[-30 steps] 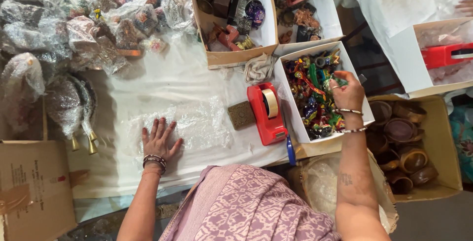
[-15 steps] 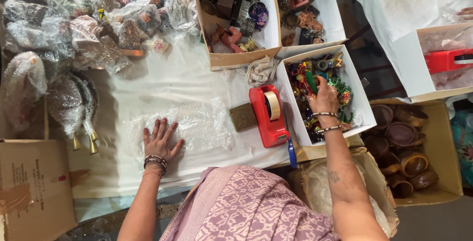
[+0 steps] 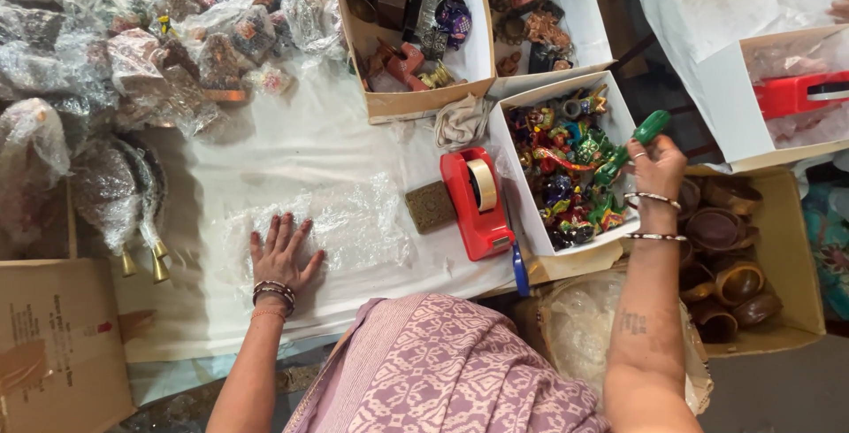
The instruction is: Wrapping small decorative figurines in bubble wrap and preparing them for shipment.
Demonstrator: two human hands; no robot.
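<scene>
Head-camera view, looking down: the left hand (image 3: 281,256) lies flat, fingers spread, pressing a sheet of clear bubble wrap (image 3: 327,229) onto the white-covered table (image 3: 292,141). Farther right, the right hand (image 3: 653,168) pinches a green painted figurine (image 3: 638,137) above the rim of a white box (image 3: 531,212) crowded with colourful figures. A red tape dispenser (image 3: 478,203) sits between. Held only by its end, the figurine could slip and chip against the others below.

Small green painted figurine (image 3: 638,138), tilted, above the white box's right rim (image 3: 619,114); flat clear bubble-wrap sheet (image 3: 345,225) on white table cover.
</scene>
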